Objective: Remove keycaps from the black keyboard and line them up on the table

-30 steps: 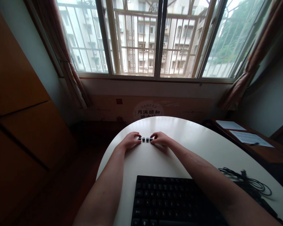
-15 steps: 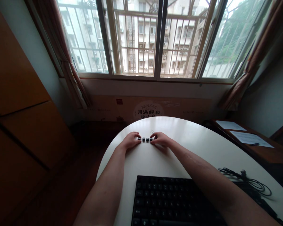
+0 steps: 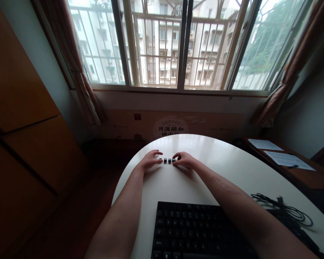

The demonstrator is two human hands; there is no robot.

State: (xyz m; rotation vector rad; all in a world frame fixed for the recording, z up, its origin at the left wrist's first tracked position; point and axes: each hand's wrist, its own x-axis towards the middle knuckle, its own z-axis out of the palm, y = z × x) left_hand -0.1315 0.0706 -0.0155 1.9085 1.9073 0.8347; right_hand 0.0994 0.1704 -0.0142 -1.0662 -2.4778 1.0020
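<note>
Several small black keycaps stand in a short row on the white table, among them a middle keycap (image 3: 165,160) and its neighbour (image 3: 169,161). At the left end, my left hand (image 3: 151,159) has its index finger and thumb apart beside a partly hidden keycap (image 3: 160,159). My right hand (image 3: 185,159) pinches the keycap at the right end (image 3: 173,160) between thumb and finger. A thin wire piece (image 3: 175,151) shows just behind the right fingertips; its kind cannot be made out.
A black keyboard (image 3: 189,230) lies on the white round table (image 3: 148,187) close to me, partly under my right forearm. A coiled black cable (image 3: 286,210) rests at the right. Papers (image 3: 288,160) and a pen (image 3: 293,166) lie on a brown desk beyond.
My left index finger has lifted away from the thumb, opening the pinch at the left keycap. The right hand keeps its pinch. The view has shifted slightly.
</note>
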